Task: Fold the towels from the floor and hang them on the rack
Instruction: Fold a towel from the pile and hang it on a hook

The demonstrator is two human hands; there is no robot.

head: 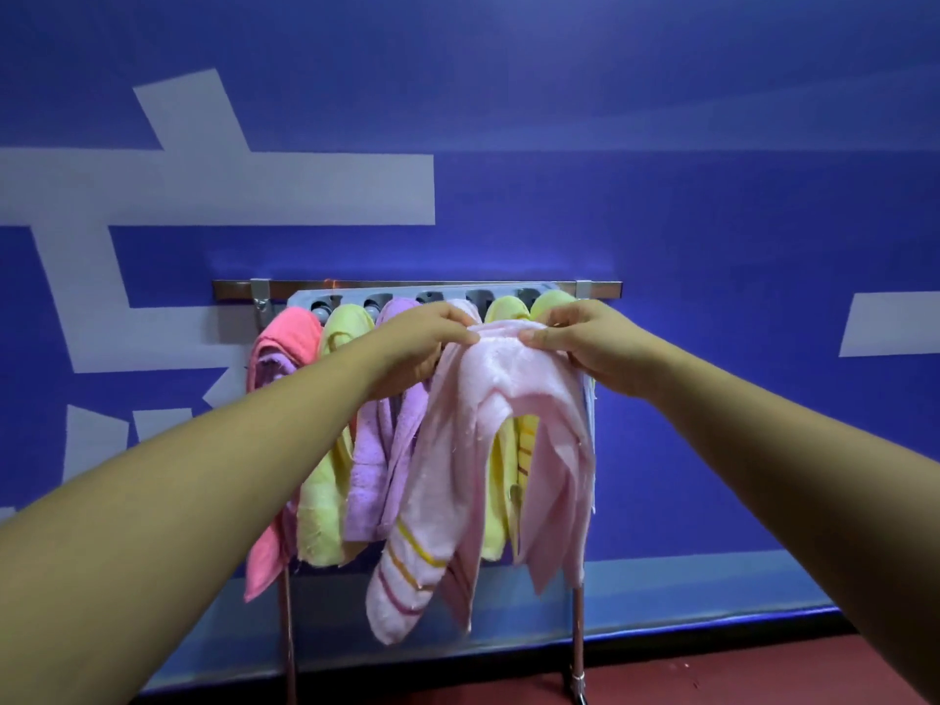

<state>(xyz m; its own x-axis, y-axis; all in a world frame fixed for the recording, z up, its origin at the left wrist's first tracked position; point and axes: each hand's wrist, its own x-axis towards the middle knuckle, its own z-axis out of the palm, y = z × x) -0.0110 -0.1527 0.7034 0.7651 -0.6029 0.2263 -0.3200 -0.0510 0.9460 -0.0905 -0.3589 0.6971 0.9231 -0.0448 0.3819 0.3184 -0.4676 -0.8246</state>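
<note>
A pale pink towel (508, 399) with striped ends hangs folded over from both my hands, in front of the rack (417, 289). My left hand (422, 348) pinches its top fold on the left and my right hand (585, 348) pinches it on the right. Behind it, draped over the rack's pegs, hang a coral pink towel (285, 343), a yellow-green towel (330, 480), a purple towel (376, 450) and further yellow-green towels (508, 307). The pink towel hides the lower right part of the rack.
The rack stands on two metal legs (577, 648) against a blue wall (712, 195) with white shapes. A dark red floor (712, 669) runs along the bottom right.
</note>
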